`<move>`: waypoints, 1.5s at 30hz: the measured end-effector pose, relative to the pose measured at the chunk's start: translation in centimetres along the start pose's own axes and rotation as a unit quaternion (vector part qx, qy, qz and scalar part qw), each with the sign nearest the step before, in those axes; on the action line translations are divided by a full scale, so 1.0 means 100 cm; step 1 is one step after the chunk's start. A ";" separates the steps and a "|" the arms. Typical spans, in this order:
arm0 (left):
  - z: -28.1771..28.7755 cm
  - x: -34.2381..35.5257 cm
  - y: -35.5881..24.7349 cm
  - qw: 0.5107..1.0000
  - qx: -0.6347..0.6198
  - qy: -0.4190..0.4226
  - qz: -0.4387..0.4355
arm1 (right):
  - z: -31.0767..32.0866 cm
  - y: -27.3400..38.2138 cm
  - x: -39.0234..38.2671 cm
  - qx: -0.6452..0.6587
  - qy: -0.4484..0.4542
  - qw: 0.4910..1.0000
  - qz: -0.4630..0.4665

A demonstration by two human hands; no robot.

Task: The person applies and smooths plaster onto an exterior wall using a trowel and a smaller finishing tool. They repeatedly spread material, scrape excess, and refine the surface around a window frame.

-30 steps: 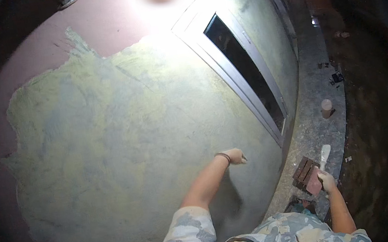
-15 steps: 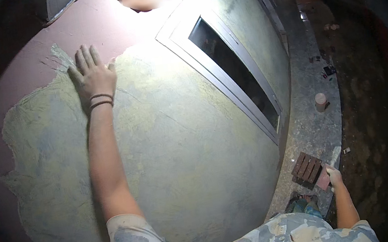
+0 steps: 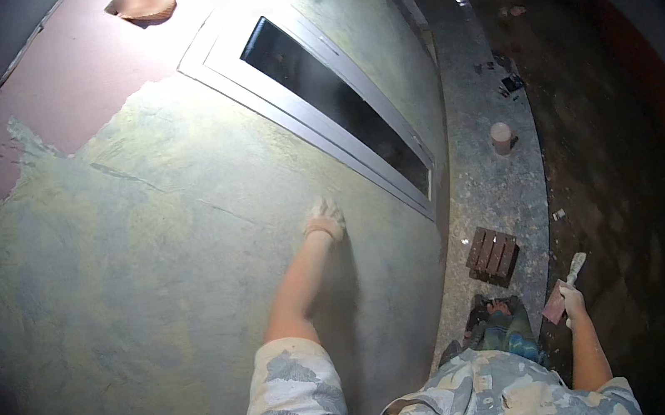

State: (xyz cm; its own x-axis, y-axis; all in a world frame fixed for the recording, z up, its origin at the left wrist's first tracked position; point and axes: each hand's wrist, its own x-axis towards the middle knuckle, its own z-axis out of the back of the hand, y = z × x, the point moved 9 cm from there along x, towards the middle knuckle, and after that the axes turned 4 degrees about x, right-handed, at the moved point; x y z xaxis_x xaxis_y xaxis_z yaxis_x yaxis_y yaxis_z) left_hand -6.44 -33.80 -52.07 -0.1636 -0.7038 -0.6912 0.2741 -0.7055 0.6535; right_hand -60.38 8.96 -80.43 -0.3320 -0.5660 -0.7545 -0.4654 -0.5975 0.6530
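Note:
My left hand (image 3: 324,219) rests on the plastered wall (image 3: 195,309) left of the window, holding nothing. Its fingers are stretched out against the surface and slightly blurred. Low on the right, my right hand (image 3: 572,302) is closed around a pink rectangular piece (image 3: 555,306), perhaps sandpaper or a pad. A pale flat tool like a putty knife (image 3: 577,266) sticks out past the same hand. Greenish-grey plaster covers most of the wall, ending in a ragged edge against pink paint (image 3: 73,90).
A white-framed window (image 3: 336,110) is set in the wall. On the speckled ledge (image 3: 490,195) lie a brown slatted block (image 3: 492,254), a pale cup-like container (image 3: 500,137) and small dark objects (image 3: 511,84). My feet (image 3: 497,309) stand there. Dark ground (image 3: 605,171) runs alongside.
My left hand has come down and right from the upper wall, near the pink edge, to beside the window. The view has shifted right. My right hand, still holding its things, is now away from the slatted block.

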 end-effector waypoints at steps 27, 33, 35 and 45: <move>-0.043 -0.470 -0.043 0.748 -0.007 -0.124 0.652 | -0.047 -0.005 0.076 -0.330 0.074 0.941 0.014; -0.067 -0.421 -0.123 0.804 -0.142 -0.130 0.563 | -0.074 -0.021 0.106 -0.379 0.084 0.921 0.035; -0.072 -0.447 -0.115 0.743 -0.128 -0.182 0.632 | -0.095 -0.019 0.107 -0.401 0.121 0.904 0.088; -0.085 -0.470 -0.113 0.633 0.008 -0.176 0.754 | -0.180 -0.051 0.095 -0.450 0.201 0.866 0.081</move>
State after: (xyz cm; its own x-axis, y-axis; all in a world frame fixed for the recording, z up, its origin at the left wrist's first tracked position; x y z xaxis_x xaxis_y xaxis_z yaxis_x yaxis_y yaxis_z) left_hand 6.23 7.90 -29.58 0.0709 -0.5501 0.8321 0.3609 0.7918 0.4927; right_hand -46.36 -3.57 -89.74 0.0635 -0.7271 -0.6836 0.4497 -0.5906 0.6700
